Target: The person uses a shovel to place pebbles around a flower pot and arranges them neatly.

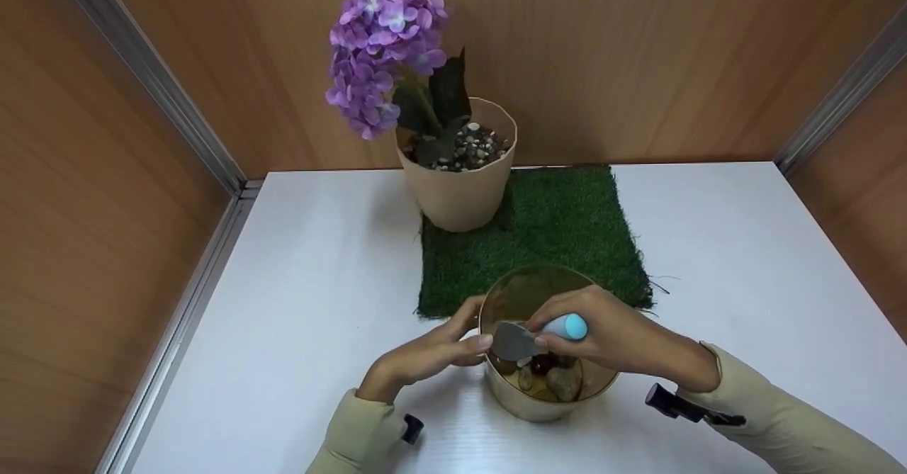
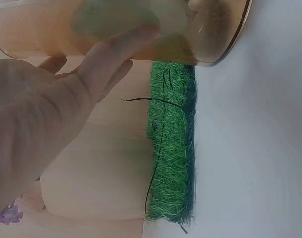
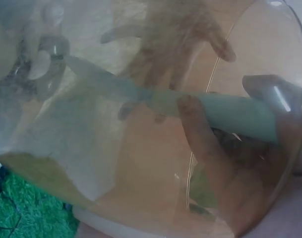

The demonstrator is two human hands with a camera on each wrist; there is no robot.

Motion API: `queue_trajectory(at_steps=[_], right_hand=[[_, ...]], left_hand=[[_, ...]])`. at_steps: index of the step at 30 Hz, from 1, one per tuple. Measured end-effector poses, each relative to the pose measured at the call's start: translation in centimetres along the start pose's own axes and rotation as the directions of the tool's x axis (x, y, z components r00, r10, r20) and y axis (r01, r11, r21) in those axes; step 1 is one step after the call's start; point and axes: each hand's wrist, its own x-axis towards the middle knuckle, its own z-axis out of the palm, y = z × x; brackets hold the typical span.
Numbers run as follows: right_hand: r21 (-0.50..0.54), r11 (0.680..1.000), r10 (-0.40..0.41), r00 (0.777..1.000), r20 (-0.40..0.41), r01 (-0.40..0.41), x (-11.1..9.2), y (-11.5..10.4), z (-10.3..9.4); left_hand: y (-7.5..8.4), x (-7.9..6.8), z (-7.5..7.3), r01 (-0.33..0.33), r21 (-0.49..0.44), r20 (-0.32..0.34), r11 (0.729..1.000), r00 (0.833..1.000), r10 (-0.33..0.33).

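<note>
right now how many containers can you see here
2. The flowerpot is at the far left corner of the green mat; the see-through amber container is nearer, with the left hand against its side. No others show.

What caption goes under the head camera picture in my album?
Left hand touches a see-through bowl with stones, right hand holds a trowel; purple flowers stand behind.

No readable text, labels or numbers
</note>
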Motion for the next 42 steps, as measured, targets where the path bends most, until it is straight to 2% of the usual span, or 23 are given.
queue_trajectory(at_steps=[6,18,34,42], right_hand=[[0.007,1.0,-0.03,0.999,0.043,0.03,0.3,-0.3,0.5],[-0.109,0.993,-0.035,0.992,0.12,0.048,0.6,-0.8,1.4],[0.04,0.99,0.131,0.984,0.117,-0.137,0.6,-0.5,1.0],[0.07,0.986,0.141,0.981,0.133,-0.151,0.7,-0.4,0.4]], left_hand=[[0.1,-0.1,0.1,-0.002,0.006,-0.004,1.0,1.0,0.002],[-0.1,0.0,-0.1,-0.023,0.012,0.007,1.0,1.0,0.023],[-0.2,-0.2,0.1,0.003,0.011,-0.014,1.0,1.0,-0.003],[-0.1,-0.1,0.1,0.004,0.003,-0.011,1.0,1.0,-0.004]])
